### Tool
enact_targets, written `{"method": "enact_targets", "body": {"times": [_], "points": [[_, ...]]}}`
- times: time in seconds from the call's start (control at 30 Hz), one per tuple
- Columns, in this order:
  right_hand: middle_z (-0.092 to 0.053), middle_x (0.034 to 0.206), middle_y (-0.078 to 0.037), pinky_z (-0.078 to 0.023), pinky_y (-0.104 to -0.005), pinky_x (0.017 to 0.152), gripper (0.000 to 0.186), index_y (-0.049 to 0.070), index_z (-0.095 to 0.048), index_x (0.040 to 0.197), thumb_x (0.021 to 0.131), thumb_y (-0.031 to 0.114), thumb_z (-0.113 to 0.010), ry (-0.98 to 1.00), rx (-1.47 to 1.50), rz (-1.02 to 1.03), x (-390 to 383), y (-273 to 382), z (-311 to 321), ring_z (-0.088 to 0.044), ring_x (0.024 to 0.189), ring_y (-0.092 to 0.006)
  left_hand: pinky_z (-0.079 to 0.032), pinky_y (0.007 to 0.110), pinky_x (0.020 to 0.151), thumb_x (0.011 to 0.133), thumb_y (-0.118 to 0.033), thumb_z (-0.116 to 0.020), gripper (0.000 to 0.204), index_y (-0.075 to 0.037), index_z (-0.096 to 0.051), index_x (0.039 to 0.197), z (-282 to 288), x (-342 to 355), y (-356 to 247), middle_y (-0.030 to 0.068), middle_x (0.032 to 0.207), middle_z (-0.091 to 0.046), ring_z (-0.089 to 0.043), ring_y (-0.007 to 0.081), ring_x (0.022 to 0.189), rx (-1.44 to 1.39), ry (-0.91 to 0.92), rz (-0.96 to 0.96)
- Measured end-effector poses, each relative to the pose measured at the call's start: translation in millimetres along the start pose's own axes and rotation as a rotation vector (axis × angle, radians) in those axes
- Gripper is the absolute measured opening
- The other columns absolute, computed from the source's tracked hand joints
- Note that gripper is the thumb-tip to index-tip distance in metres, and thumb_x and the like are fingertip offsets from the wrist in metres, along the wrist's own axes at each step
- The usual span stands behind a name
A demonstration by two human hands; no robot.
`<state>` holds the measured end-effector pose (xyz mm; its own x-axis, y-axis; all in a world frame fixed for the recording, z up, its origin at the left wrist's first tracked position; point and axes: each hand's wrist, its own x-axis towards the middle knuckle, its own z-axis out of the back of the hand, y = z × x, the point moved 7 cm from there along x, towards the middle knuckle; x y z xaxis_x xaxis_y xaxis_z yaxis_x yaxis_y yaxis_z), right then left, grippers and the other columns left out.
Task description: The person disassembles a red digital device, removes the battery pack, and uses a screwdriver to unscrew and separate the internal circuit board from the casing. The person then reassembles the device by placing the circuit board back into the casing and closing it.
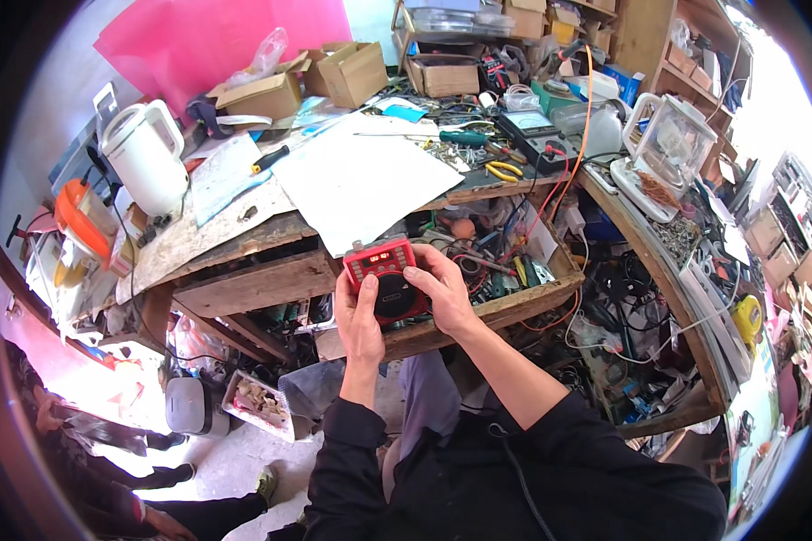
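Note:
Between my two hands is a small red radio with a lit display, small buttons along its upper part and a round black speaker below. My left hand grips its left side, thumb on the front. Around its right side wraps my right hand, with the thumb near the buttons. The radio is held just in front of the bench edge, below a large white sheet. To its right an open drawer is full of tools, wires and parts.
A screwdriver, yellow-handled pliers and an analog multimeter lie on the bench. A white kettle stands left, a clear jug right. An orange cable hangs beside the multimeter. Another person's legs show at lower left.

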<state>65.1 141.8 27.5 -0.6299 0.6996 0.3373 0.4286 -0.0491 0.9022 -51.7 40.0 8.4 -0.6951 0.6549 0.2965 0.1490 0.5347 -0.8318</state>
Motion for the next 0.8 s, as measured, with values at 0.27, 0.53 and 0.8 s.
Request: {"method": "enact_targets", "body": {"times": [0.27,0.53,0.8], "points": [[-0.068,0.118,-0.005,-0.048,-0.0277,0.098,0.04,-0.002,-0.06,0.136,0.102,0.018,-0.062,-0.044,0.071,0.084,-1.0,11.0,7.8,-0.061,0.108,-0.0111,-0.046,0.032,0.108,0.102,-0.008,-0.071,0.052,-0.001,-0.048,0.148,-8.9,-5.8,-5.1,0.0091,0.137,-0.062,-0.059,0.0168,0.125,0.009,0.158,-0.031],[-0.067,0.112,-0.012,-0.051,-0.0354,0.094,0.032,0.001,-0.07,0.121,0.092,0.015,-0.077,0.044,-0.488,0.384,10.6,84.0,11.0,-0.065,0.108,-0.0235,-0.047,0.032,0.109,0.095,-0.005,-0.077,0.061,-0.002,-0.048,0.149,-16.1,-9.6,-3.9,0.008,0.137,-0.061,-0.059,0.0166,0.124,0.072,0.224,-0.01],[-0.067,0.094,-0.009,-0.053,-0.0389,0.079,0.022,0.002,-0.07,0.089,0.08,0.014,-0.087,0.168,-0.793,0.537,18.4,109.3,-14.4,-0.065,0.093,-0.0288,-0.046,0.031,0.109,0.092,0.0,-0.079,0.063,-0.003,-0.05,0.147,-16.9,-12.2,-2.7,0.0053,0.134,-0.062,-0.059,0.0151,0.123,0.067,0.258,0.041]]}}
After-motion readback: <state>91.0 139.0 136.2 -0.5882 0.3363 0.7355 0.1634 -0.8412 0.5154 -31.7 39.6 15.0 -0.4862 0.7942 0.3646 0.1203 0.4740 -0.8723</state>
